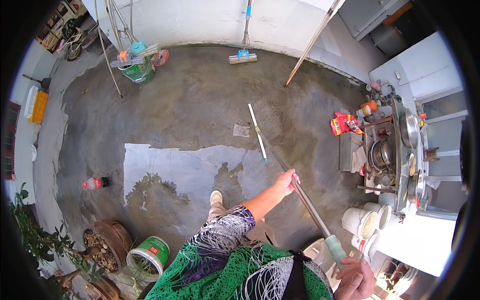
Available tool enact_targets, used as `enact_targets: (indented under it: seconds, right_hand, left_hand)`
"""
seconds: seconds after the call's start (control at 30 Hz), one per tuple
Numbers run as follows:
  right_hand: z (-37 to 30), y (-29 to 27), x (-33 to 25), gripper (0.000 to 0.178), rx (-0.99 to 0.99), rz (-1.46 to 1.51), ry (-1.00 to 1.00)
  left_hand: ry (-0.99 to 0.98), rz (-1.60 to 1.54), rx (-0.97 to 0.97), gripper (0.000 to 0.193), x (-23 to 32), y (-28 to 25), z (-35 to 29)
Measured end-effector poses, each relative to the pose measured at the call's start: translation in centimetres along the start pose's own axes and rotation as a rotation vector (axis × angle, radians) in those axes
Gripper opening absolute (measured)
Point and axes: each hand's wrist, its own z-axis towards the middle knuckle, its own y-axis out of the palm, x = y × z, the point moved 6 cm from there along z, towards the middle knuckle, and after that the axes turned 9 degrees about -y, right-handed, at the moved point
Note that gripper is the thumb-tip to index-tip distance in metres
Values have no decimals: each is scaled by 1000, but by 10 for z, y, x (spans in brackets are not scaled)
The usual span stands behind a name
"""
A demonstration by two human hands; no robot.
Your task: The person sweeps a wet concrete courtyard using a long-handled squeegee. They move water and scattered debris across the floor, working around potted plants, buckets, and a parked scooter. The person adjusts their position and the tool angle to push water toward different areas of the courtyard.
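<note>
A floor squeegee (313,212) with a long metal pole slants from my body down to the wet concrete floor (200,110). Its narrow white blade (253,116) rests on that floor ahead of me. My left hand (287,181) is wrapped round the middle of the pole, arm stretched forward. At the pole's upper end, my right hand (356,278) closes about the pale green grip (335,250), its fingers curled. A sheet of water in front of my shoe (216,198) reflects a plant and a figure.
A sponge mop (243,56) leans on the far wall, left of a wooden pole (310,45). More mops stand in a green bucket (139,72). A bottle (95,183) lies at left. Nearer are plant pots (112,240); at right, a pan rack (397,155) and white buckets (356,222).
</note>
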Motion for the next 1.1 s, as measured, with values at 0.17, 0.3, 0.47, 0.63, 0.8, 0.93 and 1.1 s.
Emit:
enact_targets:
  seconds: [0.17,0.3,0.47,0.63,0.8,0.93,1.1]
  right_hand:
    - [16,30,-34,35,-49,60,-92]
    - [23,48,-51,32,72,132,-125]
    - [39,64,-62,29,129,249,-171]
    - [38,90,-26,21,68,343,-12]
    - [14,135,39,19,-45,473,146]
    - [8,146,64,18,53,564,282]
    - [-4,68,19,19,205,502,157]
  left_hand:
    - [130,-5,45,15,49,-43,-65]
    - [136,-9,94,14,78,-71,-113]
    - [126,48,108,14,98,-96,-143]
    - [255,9,293,14,148,-172,-173]
    - [338,28,495,23,197,-232,-162]
    - [359,-124,593,27,218,-224,-175]
    - [263,-8,344,29,164,-133,-146]
